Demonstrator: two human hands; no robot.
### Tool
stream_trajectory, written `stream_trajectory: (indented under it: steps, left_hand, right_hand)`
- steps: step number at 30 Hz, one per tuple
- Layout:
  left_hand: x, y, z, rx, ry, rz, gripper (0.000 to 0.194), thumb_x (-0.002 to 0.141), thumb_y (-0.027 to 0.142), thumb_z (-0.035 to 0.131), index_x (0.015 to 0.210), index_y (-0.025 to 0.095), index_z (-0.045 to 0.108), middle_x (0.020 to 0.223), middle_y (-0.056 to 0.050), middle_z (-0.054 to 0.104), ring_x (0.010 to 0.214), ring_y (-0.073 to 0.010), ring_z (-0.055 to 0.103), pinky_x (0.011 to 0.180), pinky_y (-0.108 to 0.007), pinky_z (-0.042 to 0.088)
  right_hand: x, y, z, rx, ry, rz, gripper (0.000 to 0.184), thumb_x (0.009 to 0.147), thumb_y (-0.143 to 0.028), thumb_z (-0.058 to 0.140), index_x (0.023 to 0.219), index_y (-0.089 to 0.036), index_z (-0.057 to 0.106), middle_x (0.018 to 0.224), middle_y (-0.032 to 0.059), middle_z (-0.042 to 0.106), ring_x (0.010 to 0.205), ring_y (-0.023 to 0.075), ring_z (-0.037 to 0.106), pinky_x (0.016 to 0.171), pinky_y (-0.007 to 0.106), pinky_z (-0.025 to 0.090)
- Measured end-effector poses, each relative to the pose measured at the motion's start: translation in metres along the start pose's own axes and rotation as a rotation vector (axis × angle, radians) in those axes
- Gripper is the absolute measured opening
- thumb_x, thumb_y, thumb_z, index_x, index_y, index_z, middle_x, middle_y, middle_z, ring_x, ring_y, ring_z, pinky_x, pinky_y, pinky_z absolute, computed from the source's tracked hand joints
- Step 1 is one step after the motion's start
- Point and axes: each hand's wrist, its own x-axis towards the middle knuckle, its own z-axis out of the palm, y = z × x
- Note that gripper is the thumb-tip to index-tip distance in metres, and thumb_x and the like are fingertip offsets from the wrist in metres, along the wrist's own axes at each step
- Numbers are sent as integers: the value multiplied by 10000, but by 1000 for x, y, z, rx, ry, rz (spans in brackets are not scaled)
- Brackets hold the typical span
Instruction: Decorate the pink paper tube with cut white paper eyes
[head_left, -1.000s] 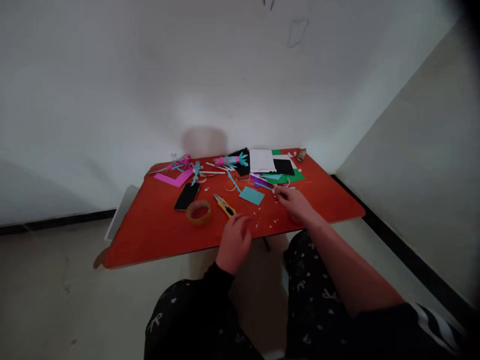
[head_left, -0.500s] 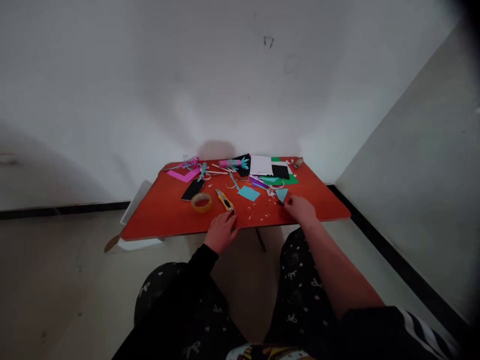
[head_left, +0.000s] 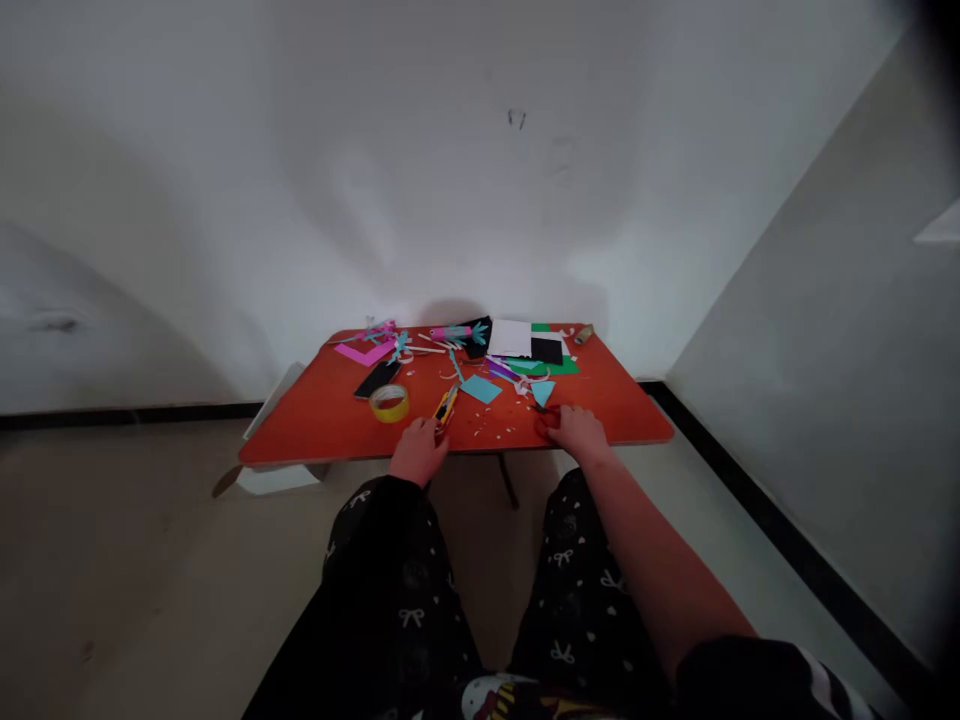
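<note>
The left hand (head_left: 418,450) lies curled beside a yellow utility knife (head_left: 445,406) on the red desk (head_left: 300,445); whether the right hand (head_left: 577,432) pinches anything cannot be told; a white wall (head_left: 225,200) rises beyond.

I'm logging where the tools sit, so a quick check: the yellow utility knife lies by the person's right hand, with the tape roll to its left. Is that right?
Not quite: the head view shows the yellow utility knife by the left hand, not the right hand. The tape roll does lie to its left.
</note>
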Motion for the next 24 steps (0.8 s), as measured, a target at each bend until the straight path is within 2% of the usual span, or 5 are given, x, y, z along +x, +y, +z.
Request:
stream_trajectory:
  steps: [4, 9, 14, 18, 24]
  left_hand:
    - [-3, 5, 1, 47, 25, -55, 383, 934, 329, 560, 1259, 143, 643, 1232, -176, 643, 1139, -292, 616, 1013, -405, 463]
    - [-4, 21, 8, 92, 110, -55, 405, 919, 321, 572, 1284, 160, 645, 1289, -176, 623, 1212, -325, 583, 1069, -451, 437]
    - [1, 45, 23, 5, 240, 144, 329, 899, 251, 590, 1206, 177, 681, 1340, -171, 601, 1270, -323, 549, 1131, -468, 402]
    - [13, 66, 38, -87, 207, 306, 284, 896, 215, 589, 1161, 198, 689, 1312, -150, 624, 1249, -306, 556, 1109, -483, 418]
    - [48, 103, 53, -175, 124, 405, 232, 899, 213, 605, 1113, 206, 696, 1330, -127, 632, 1290, -302, 527, 1104, -494, 405]
  right_hand:
    - [5, 0, -4, 37, -56, -22, 368, 920, -408, 628, 1181, -165, 718, 1227, 188, 702, 1116, 297, 662, 861, 330, 476]
    - [10, -3, -3, 88, -90, -69, 335, 921, -465, 628, 1021, -172, 755, 1101, 184, 741, 988, 286, 710, 785, 322, 482]
    - [15, -3, -1, 151, -37, -56, 243, 897, -318, 655, 1075, -162, 709, 1189, 187, 718, 1055, 279, 694, 815, 311, 467]
    - [24, 7, -1, 257, 3, 26, 349, 931, -448, 607, 1141, -173, 650, 1122, 146, 740, 1004, 256, 706, 739, 290, 473]
    - [55, 16, -10, 313, 54, 116, 362, 925, -398, 611, 1218, -187, 605, 1159, 119, 741, 1008, 226, 707, 725, 266, 457]
